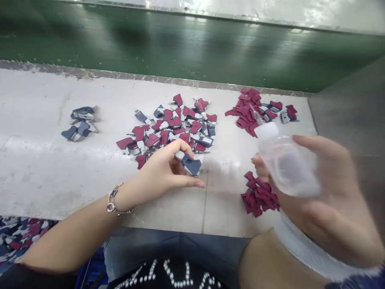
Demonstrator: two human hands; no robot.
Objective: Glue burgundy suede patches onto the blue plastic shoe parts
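My left hand (168, 164) pinches a small navy and white plastic part (191, 163) above the front of the table. My right hand (333, 188), smeared by motion, is closed around a translucent squeeze bottle (288, 164) with a white cap and a thin tip. The tip points up and left, in front of a pile of flat maroon pieces (248, 108). Beneath the bottle, near the table's front edge, lies a second maroon heap (259, 194). Left of the bottle spreads a large cluster of navy and white parts with maroon faces (171, 126).
Several navy and white parts (80, 123) sit apart on the left of the white table (33, 160). A few maroon-faced parts (289, 113) lie at the back right. A green wall (180, 48) borders the rear, and a grey panel (351, 108) the right. More parts (21, 237) fill the lower left.
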